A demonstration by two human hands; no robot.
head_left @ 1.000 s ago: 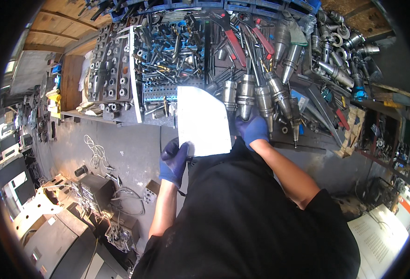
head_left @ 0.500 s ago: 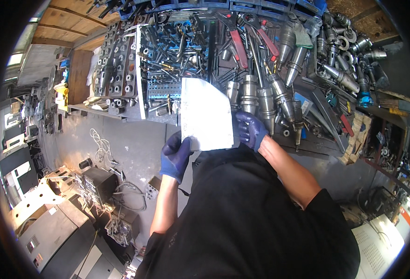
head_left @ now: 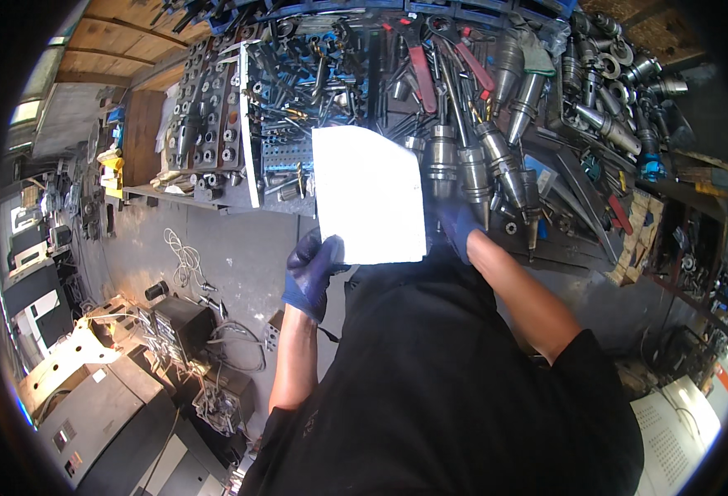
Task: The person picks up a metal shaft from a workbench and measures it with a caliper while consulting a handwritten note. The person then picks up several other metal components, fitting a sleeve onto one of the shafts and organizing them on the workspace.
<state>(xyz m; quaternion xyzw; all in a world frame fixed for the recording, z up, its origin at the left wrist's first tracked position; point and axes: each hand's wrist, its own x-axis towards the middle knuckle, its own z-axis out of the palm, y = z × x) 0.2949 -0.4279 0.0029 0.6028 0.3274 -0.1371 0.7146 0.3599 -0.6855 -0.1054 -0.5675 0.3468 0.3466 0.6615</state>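
Observation:
A white sheet of paper (head_left: 370,198), with one top corner slanted off, stands in front of my body. My left hand (head_left: 308,269), in a dark blue glove, grips its lower left corner between thumb and fingers. Glare washes out the paper's face. Close to the sheet's lower right edge is my right hand (head_left: 457,225), gloved alike. Motion smears its fingers, so their pose is unclear. Steel tool holders (head_left: 442,161) lie on the bench just beyond that hand.
Drills and cutters fill a blue rack (head_left: 285,155) behind the paper. Two red-handled wrenches (head_left: 422,78) lie farther back. A crowded bin of tool holders (head_left: 608,124) is at right. On the left are a holed rack (head_left: 207,136), a cable (head_left: 184,260) and a grey machine (head_left: 99,413).
The paper has turned slightly and shows a wider face. My right hand has shifted a little to the right and down, and now looks blurred. My left hand keeps its grip.

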